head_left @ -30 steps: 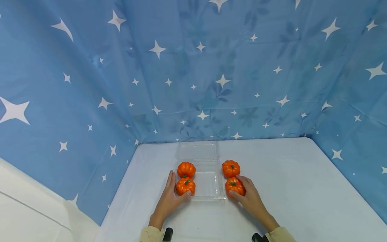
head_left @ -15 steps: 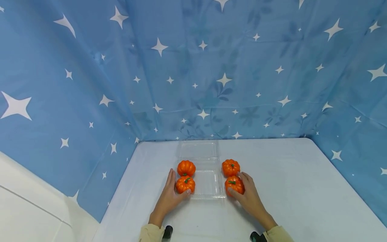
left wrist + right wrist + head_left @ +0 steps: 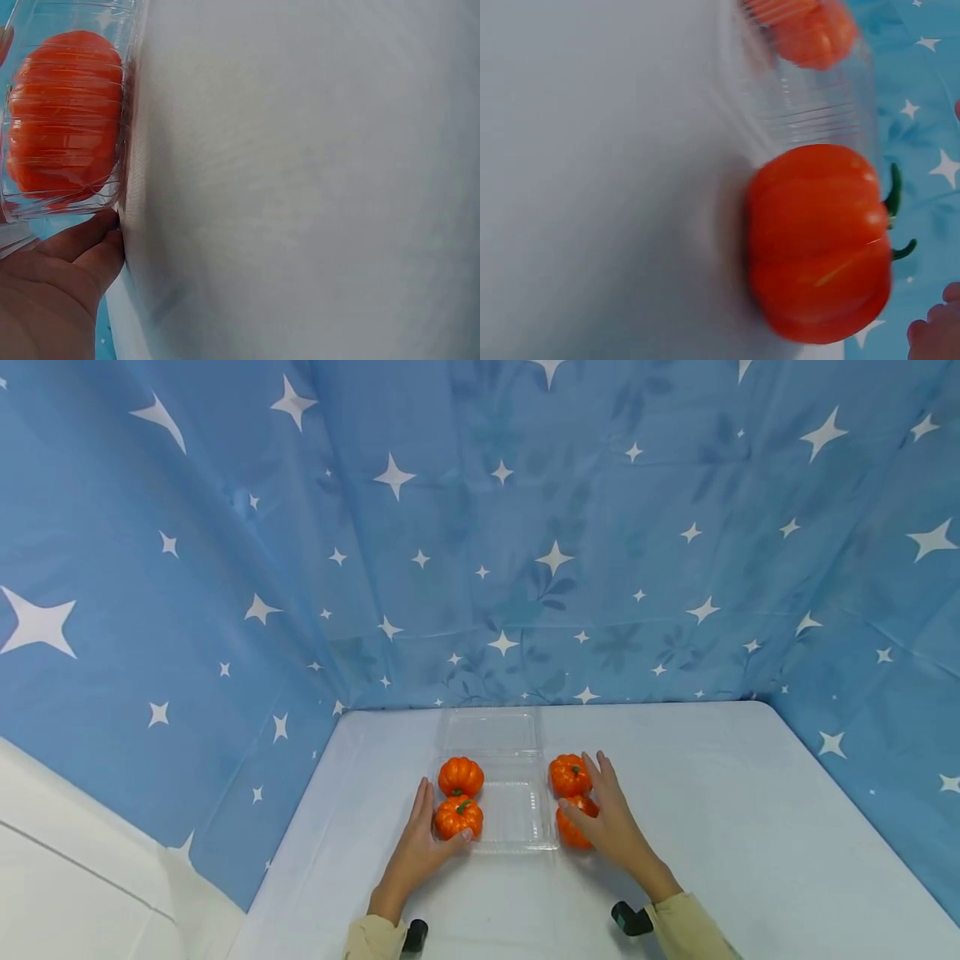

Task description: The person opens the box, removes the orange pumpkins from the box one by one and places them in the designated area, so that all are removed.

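Observation:
A clear plastic clamshell box (image 3: 516,817) lies with its lid opened away. Two orange toy pumpkins with green stems, the farther (image 3: 461,775) and the nearer (image 3: 458,817), sit in its left half. My left hand (image 3: 418,853) rests at the near left corner, straight fingers along the side and thumb at the front wall. In the left wrist view a pumpkin (image 3: 66,120) shows through the ridged wall. Outside, to the right, stand two more pumpkins, one far (image 3: 566,774) and one near (image 3: 572,835). My right hand (image 3: 618,831) hovers spread beside them, partly covering both and gripping neither.
The hinged lid (image 3: 491,732) lies flat toward the table's back edge. White table (image 3: 697,793) extends to both sides. A blue star-patterned curtain (image 3: 480,527) hangs behind and at the sides. Each wrist carries a small black camera, such as the right one (image 3: 632,919).
My right hand has let go of the near right pumpkin; its fingers have straightened and moved forward beside the far one. The left hand stays at the box corner.

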`<state>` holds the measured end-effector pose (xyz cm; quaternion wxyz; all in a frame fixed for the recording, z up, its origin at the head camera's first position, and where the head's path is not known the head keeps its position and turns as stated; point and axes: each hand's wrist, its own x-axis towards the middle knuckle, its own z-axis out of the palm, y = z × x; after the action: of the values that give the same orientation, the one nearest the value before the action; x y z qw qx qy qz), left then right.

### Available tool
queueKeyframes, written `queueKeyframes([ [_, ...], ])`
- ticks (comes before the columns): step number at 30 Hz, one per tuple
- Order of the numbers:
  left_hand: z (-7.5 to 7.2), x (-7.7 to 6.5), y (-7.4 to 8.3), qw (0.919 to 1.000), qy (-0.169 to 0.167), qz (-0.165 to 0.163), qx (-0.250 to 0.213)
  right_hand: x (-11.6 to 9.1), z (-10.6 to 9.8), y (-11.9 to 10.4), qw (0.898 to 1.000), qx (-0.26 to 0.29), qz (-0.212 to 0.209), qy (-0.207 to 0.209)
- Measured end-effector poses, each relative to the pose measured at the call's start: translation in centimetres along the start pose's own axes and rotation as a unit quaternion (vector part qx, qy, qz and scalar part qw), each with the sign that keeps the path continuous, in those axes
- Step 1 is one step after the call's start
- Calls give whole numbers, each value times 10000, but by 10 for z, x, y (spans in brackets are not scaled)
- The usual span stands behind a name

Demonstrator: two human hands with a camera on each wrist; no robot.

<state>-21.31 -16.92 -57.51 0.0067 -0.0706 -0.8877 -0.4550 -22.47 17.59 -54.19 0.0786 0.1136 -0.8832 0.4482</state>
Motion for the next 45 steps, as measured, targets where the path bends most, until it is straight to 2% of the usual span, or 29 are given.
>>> queueKeyframes([
  [11,0,0,1,9999,1,-7,-119,35,2,-26,9986,58,-165,-502],
  [24,0,-2,2,9999,72,-26,-73,66,24,-60,9917,287,-834,-936],
  [35,-1,-2,0,9999,102,64,7,90,45,-77,9828,233,-1154,-1424],
  [39,-1,-2,-1,9999,113,107,-12,99,55,-79,9770,263,-1260,-1700],
  [45,1,-1,-1,9997,128,196,-8,107,71,-77,9698,23,-1402,-1997],
])
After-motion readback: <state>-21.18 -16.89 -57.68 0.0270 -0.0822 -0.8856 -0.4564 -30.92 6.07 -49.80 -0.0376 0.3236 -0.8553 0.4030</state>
